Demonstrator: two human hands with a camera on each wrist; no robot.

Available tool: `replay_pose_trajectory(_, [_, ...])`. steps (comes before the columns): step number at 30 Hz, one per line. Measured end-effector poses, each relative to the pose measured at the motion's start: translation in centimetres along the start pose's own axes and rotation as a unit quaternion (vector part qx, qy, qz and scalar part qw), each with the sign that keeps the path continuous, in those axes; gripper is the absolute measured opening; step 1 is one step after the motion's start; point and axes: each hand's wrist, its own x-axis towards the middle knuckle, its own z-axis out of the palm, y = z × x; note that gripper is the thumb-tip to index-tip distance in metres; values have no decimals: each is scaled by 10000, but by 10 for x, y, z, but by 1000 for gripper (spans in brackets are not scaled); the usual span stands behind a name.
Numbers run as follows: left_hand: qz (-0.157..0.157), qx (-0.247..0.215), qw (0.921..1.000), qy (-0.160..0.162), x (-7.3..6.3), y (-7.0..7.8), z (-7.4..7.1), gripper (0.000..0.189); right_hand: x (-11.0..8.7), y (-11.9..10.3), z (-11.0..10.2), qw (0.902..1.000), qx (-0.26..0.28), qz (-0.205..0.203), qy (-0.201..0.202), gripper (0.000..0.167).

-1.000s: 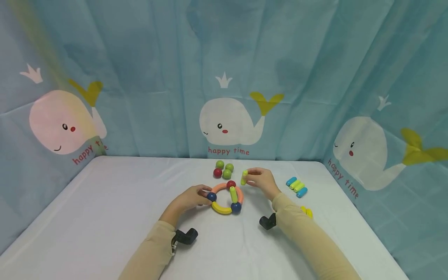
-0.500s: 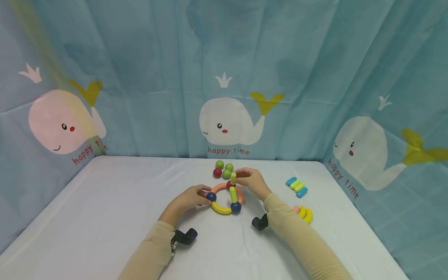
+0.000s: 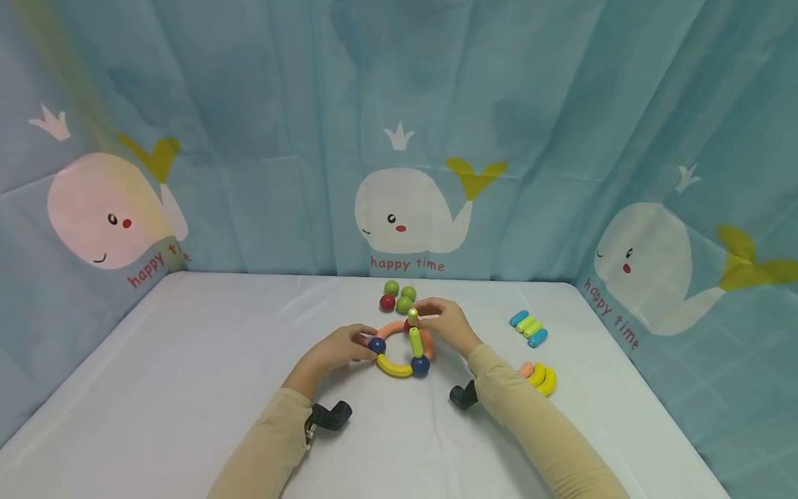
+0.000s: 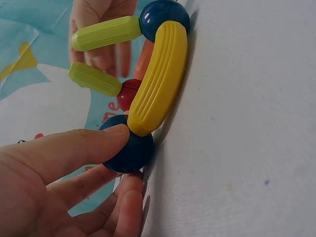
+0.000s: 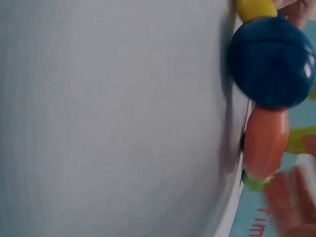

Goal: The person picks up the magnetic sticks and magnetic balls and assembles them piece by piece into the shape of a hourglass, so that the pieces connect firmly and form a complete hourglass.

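A ring of magnetic pieces lies on the white table, joining balls and curved sticks. My left hand point(image 3: 339, 348) holds the blue ball point(image 4: 131, 152) at its left between thumb and fingers. A yellow curved stick point(image 4: 162, 81) runs from there to a second blue ball point(image 3: 420, 366), which bears an upright green stick point(image 3: 415, 342). At the back, another green stick point(image 4: 95, 79) stands on the red ball point(image 4: 129, 94). My right hand point(image 3: 449, 326) is beside that stick, its fingers extended and blurred in the right wrist view. Orange curved sticks point(image 5: 266, 143) complete the back and right of the ring.
Behind the ring sit several green balls point(image 3: 404, 305) and one red ball point(image 3: 387, 303). To the right lie short blue and green sticks point(image 3: 528, 328). Yellow curved sticks point(image 3: 546, 382) and an orange piece point(image 3: 526, 369) lie nearer my right sleeve. A whale-print curtain point(image 3: 280, 208) surrounds the table.
My right hand has moved left, bringing a green stick onto the ring's red ball, and its fingers have loosened there. The left hand has stayed at the blue ball.
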Motion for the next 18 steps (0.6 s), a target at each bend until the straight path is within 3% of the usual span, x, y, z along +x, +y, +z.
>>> replay_pose_trajectory(4, [-184, -79, 9998, 43, -1, 5, 1, 60, 6, 9, -2, 9983, -294, 240, -435, 46])
replay_pose_trajectory(8, [-299, -209, 9993, 13, -3, 9, 3, 61, 9, 15, -4, 9940, -577, 390, -841, 44])
replay_pose_trajectory(13, [-208, -235, 9992, 261, -3, 9, 4, 46, 8, 12, -7, 9947, -801, 358, -544, 32])
replay_pose_trajectory(18, [-70, -575, 9956, 743, 1, 4, 7, 38, 3, 13, -12, 9935, -897, 644, -281, 29])
